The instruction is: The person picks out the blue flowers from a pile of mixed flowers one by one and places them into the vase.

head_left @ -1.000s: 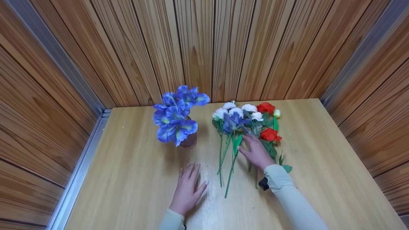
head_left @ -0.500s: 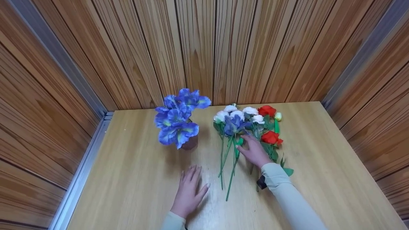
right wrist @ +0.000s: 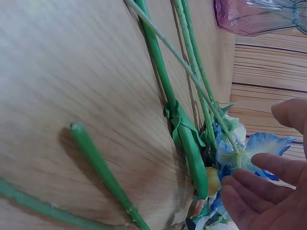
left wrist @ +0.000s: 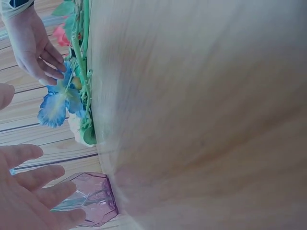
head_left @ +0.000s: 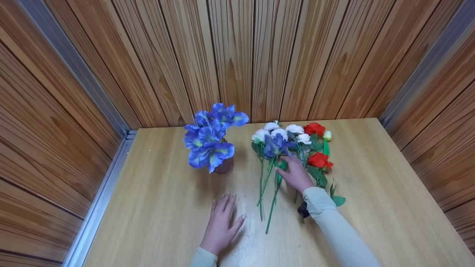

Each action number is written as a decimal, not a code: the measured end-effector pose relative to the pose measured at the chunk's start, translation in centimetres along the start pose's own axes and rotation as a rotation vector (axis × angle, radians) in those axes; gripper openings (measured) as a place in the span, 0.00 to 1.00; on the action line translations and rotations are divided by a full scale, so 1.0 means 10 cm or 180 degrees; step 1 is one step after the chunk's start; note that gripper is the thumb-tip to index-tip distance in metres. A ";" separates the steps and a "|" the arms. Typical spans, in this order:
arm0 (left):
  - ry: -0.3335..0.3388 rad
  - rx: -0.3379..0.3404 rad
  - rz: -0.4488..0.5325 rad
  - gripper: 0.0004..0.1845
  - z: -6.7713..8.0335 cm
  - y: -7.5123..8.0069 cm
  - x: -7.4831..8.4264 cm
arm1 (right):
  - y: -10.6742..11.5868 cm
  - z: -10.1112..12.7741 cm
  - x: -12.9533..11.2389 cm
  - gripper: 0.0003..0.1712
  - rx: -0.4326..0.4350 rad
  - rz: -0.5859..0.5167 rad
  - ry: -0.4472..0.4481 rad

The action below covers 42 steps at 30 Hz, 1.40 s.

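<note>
My right hand [head_left: 295, 174] reaches over the flowers lying on the table, its fingers close to a blue iris [head_left: 277, 145]. In the right wrist view the fingers [right wrist: 261, 187] are loosely bent at the iris bloom [right wrist: 261, 148], thumb apart; whether they touch it is unclear. Beneath that hand lies a green tulip stem with its leaf [right wrist: 189, 148]. Palm down, my left hand [head_left: 219, 224] is low over the table with fingers spread and holding nothing. Beyond it stands a pinkish glass vase [left wrist: 96, 201] filled with blue irises [head_left: 211, 137].
White flowers [head_left: 295, 129], red roses [head_left: 320, 160] and a pale tulip bud [head_left: 327, 135] lie around the iris, several stems pointing toward me. Wood-panelled walls [head_left: 230, 55] border the wooden table [head_left: 156, 207] at the back and sides.
My right hand has edged slightly left and away from me, closer to the lying iris. The head view has shifted a little. My left hand stays almost where it was.
</note>
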<state>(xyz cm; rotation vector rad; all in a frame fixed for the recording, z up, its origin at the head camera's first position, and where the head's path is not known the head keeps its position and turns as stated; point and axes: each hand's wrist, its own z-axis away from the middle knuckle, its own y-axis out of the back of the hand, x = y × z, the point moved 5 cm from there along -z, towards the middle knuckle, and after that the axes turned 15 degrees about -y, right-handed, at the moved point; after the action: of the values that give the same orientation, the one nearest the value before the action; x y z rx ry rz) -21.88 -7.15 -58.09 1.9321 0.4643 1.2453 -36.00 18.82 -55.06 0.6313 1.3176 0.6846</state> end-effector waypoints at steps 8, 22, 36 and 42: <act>-0.0130 0.0042 -0.0135 0.39 -0.02 0.03 0.00 | -0.07 -0.09 -0.03 0.29 0.0003 -0.0305 -0.0122; -0.0105 0.0056 -0.0144 0.38 -0.02 0.00 0.00 | -0.18 -0.17 0.00 0.26 0.0088 -0.0624 -0.0183; 0.0129 -0.0118 -0.0110 0.39 -0.04 -0.03 -0.02 | -0.20 -0.24 0.07 0.25 0.0156 -0.1099 -0.0653; 0.0113 -0.0117 -0.0153 0.39 -0.04 -0.02 -0.01 | -0.25 -0.27 0.11 0.24 0.0186 -0.1191 -0.0730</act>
<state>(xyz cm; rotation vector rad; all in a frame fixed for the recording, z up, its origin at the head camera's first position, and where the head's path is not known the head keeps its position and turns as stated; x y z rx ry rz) -22.24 -6.96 -58.21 1.8602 0.4998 1.2505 -38.27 18.12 -58.01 0.4758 1.2008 0.2612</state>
